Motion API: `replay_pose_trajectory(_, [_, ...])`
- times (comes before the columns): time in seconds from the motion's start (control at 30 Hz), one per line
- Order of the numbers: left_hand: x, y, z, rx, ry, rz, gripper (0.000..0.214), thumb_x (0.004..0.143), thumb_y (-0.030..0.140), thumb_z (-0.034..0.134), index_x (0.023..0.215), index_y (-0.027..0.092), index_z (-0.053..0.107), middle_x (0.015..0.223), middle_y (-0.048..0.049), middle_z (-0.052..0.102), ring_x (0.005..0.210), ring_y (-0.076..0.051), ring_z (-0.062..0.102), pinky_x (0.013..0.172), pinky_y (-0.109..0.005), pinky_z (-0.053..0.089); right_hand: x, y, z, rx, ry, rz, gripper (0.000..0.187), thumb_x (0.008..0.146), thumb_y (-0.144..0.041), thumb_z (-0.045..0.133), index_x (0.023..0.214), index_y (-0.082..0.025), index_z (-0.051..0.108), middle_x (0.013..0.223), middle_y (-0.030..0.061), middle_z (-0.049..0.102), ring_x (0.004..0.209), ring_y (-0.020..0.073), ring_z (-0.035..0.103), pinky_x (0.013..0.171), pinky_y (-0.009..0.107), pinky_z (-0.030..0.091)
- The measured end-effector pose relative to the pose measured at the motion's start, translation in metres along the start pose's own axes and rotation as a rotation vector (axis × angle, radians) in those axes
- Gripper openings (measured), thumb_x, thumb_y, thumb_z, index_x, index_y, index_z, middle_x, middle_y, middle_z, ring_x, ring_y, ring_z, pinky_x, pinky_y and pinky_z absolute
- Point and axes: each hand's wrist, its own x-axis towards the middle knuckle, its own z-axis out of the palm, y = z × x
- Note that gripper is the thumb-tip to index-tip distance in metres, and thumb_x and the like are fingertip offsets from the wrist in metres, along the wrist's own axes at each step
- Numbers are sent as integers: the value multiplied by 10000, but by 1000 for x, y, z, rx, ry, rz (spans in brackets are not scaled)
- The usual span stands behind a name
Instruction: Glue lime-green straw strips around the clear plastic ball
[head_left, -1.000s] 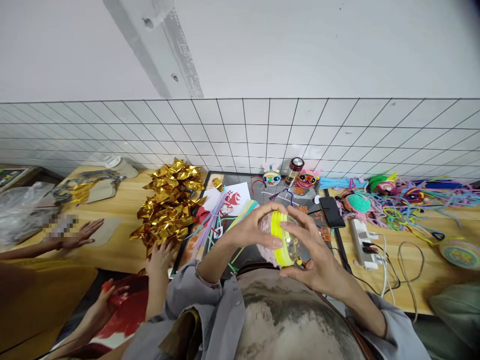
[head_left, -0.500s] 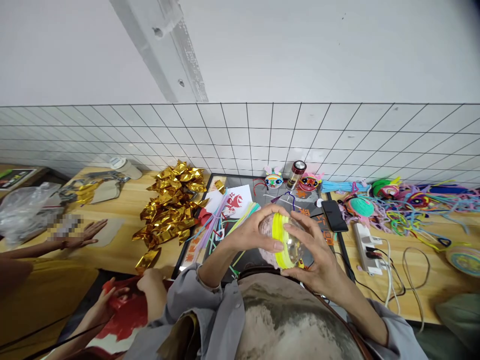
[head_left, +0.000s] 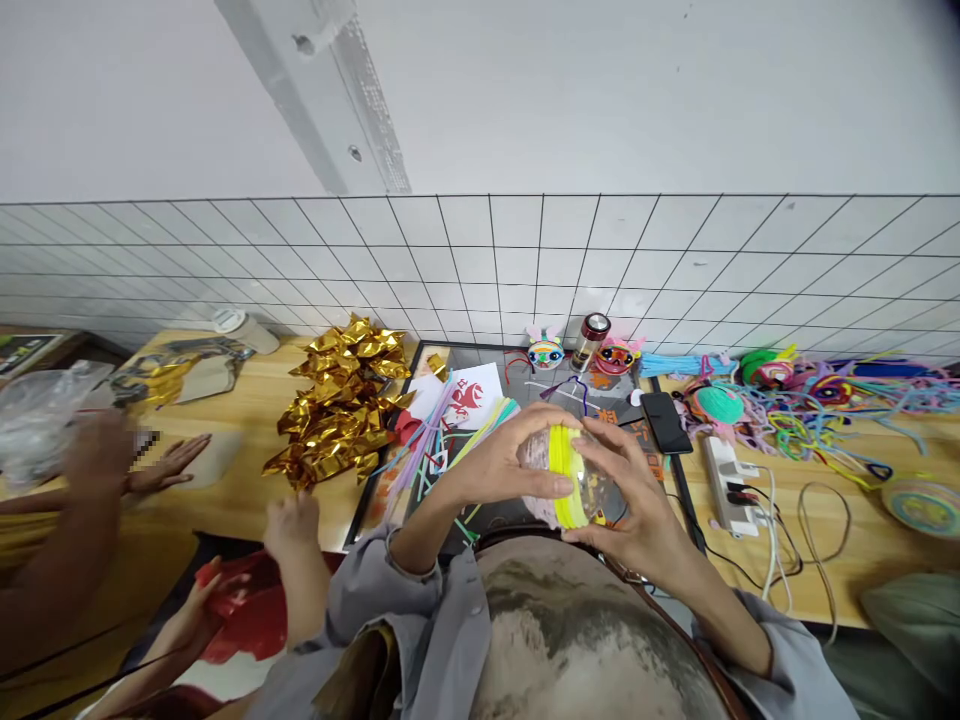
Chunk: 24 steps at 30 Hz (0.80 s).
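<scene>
Between my two hands, above the dark mat (head_left: 517, 372), is a clear plastic ball (head_left: 594, 488) partly wrapped in fuzzy strips that look like chenille stems. Pale pink strips (head_left: 537, 455) cover its left part, and a bright yellow band (head_left: 566, 478) runs round the middle; the right part is bare and see-through. My left hand (head_left: 508, 455) is closed on the pink and yellow side, thumb lying across the yellow band. From the right, my right hand (head_left: 634, 500) grips the clear side, fingertips reaching the yellow edge.
Loose pastel stems (head_left: 427, 430) and white paper (head_left: 484, 385) lie left of the ball. Behind it stand a flask (head_left: 591, 342) and decorated balls (head_left: 545, 350). A phone (head_left: 665, 422), power strip (head_left: 729, 485) and cords are rightward. Gold foil pieces (head_left: 337, 410) and co-workers' hands (head_left: 292, 525) are leftward.
My hands keep nearly the same hold on the ball. At left, a co-worker's hand has risen to the gold pile's edge, and another person's blurred arm has come up.
</scene>
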Motion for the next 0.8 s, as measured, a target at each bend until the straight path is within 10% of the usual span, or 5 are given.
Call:
replay_pose_trajectory(0.4, [-3,7,7,93,15,-17,910,550,536,939,1319,206,582,1367,-134,600,1254,-331,580,1145,-462,421,1,3,0,58,35,48,847,764,-508,853,1505,-380,465,1535,110,435,1438,321,465,1131,473,495])
replay_pose_trajectory(0.8, [3,4,14,70,114,10,716,613,428,906,1237,211,629,1300,-111,646,1204,-297,608,1104,-440,453,3,8,-1,160,6,122,835,769,-470,859,1499,-366,468,1555,118,412,1485,315,411,1176,492,442])
